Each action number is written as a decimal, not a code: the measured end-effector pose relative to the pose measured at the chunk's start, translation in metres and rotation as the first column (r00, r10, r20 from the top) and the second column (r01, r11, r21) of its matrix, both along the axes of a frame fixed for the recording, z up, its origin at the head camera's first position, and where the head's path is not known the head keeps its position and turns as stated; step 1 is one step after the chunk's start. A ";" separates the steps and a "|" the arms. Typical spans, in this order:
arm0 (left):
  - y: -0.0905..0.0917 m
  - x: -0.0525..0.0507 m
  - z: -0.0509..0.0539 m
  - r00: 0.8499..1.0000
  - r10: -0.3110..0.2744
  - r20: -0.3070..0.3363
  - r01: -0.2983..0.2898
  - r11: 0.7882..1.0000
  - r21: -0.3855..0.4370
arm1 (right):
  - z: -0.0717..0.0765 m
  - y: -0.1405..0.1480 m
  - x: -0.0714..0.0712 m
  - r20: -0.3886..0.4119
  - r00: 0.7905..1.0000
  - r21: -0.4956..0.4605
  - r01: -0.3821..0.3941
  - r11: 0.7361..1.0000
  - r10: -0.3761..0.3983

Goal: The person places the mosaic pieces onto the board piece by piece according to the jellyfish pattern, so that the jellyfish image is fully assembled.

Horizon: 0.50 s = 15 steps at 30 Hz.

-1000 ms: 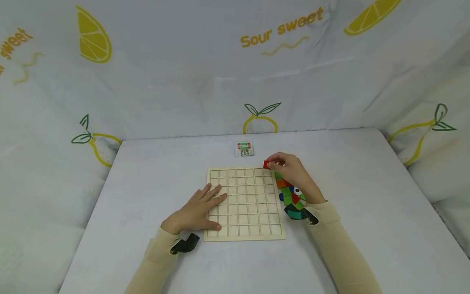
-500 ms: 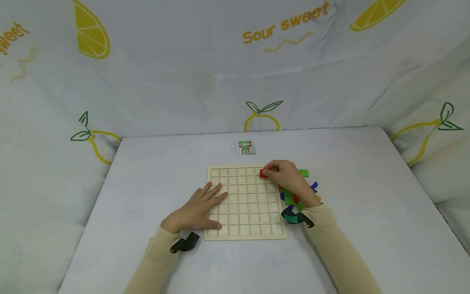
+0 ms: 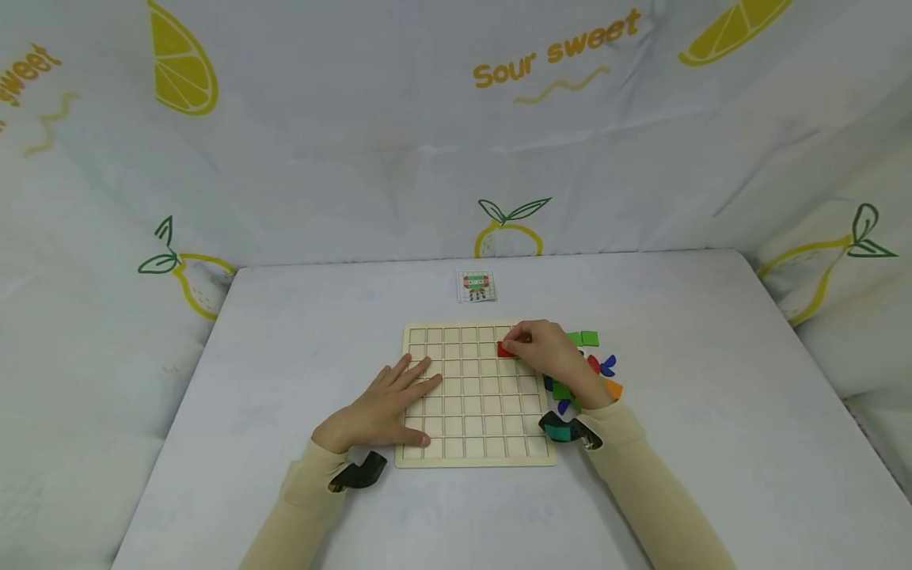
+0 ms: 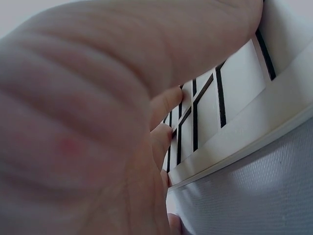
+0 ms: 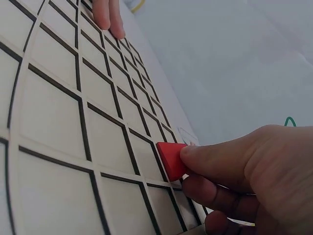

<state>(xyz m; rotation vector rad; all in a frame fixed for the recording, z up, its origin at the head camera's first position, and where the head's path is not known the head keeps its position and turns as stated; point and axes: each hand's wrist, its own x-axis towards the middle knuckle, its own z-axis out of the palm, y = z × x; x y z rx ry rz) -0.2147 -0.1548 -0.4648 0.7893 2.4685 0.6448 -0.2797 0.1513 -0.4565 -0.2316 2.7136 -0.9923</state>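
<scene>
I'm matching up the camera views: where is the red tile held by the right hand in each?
Head: red tile, just right of center, below mid-height.
Left wrist: not in it.
Right wrist: red tile, right of center, lower half.
Shared landmark: the gridded board.

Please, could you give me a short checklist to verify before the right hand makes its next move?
1. Red piece pinched by right hand: ok, between thumb and fingers.
2. Left hand on the board: ok, fingers spread over its left side.
3. Picture card uncovered: ok, it lies beyond the board.
4. Red piece lined up with one square: cannot tell, the fingers partly cover it.
5. All loose pieces in sight: not ok, the right hand and forearm partly hide them.
</scene>
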 end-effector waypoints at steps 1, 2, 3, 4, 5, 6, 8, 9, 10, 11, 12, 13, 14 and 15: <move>0.000 0.000 0.000 1.000 -0.001 0.000 0.001 1.000 -0.001 | 0.000 0.000 0.000 -0.003 1.000 0.005 -0.001 1.000 0.001; 0.000 0.000 0.000 1.000 -0.001 -0.001 0.001 1.000 -0.001 | -0.001 -0.001 0.000 -0.004 1.000 0.010 -0.001 1.000 0.001; -0.001 0.000 0.000 1.000 -0.001 0.000 0.001 1.000 -0.002 | -0.001 -0.001 0.000 -0.007 1.000 0.016 -0.002 1.000 0.002; -0.001 0.000 0.000 1.000 -0.001 0.000 0.001 1.000 -0.003 | -0.002 -0.002 0.000 -0.010 1.000 0.021 -0.001 1.000 0.001; -0.001 0.000 0.000 1.000 -0.002 -0.001 0.002 1.000 -0.002 | -0.003 -0.002 0.000 -0.013 1.000 0.024 -0.001 1.000 0.002; -0.001 0.000 0.000 1.000 -0.002 -0.001 0.002 1.000 -0.003 | -0.003 -0.002 0.000 -0.018 1.000 0.027 -0.001 1.000 0.002; -0.001 0.000 0.000 1.000 -0.003 -0.002 0.003 1.000 -0.003 | -0.004 -0.003 0.001 -0.026 1.000 0.037 0.003 0.999 -0.002; -0.001 0.000 0.000 1.000 -0.003 -0.002 0.003 1.000 -0.003 | -0.004 -0.003 0.001 -0.031 1.000 0.040 0.004 0.999 -0.002; -0.001 0.000 0.000 1.000 -0.003 -0.002 0.003 1.000 -0.003 | -0.003 -0.003 0.002 -0.034 0.999 0.045 0.006 0.999 -0.004; -0.001 0.000 -0.001 1.000 -0.002 -0.003 0.002 1.000 -0.004 | -0.003 -0.003 0.002 -0.037 0.999 0.050 0.006 0.999 -0.004; -0.001 0.000 -0.001 1.000 -0.001 -0.003 0.001 1.000 -0.005 | -0.002 -0.004 0.003 -0.041 0.999 0.055 0.008 0.998 -0.006; -0.001 0.000 -0.001 1.000 -0.002 -0.004 0.002 1.000 -0.006 | -0.002 -0.004 0.003 -0.043 0.999 0.058 0.009 0.998 -0.007; -0.001 0.000 -0.001 1.000 -0.002 -0.004 0.002 1.000 -0.007 | -0.002 -0.004 0.003 -0.045 0.999 0.058 0.007 0.998 -0.005; -0.001 0.000 -0.001 1.000 -0.002 -0.004 0.002 1.000 -0.008 | -0.002 -0.003 0.003 -0.050 0.999 0.055 0.003 0.998 0.000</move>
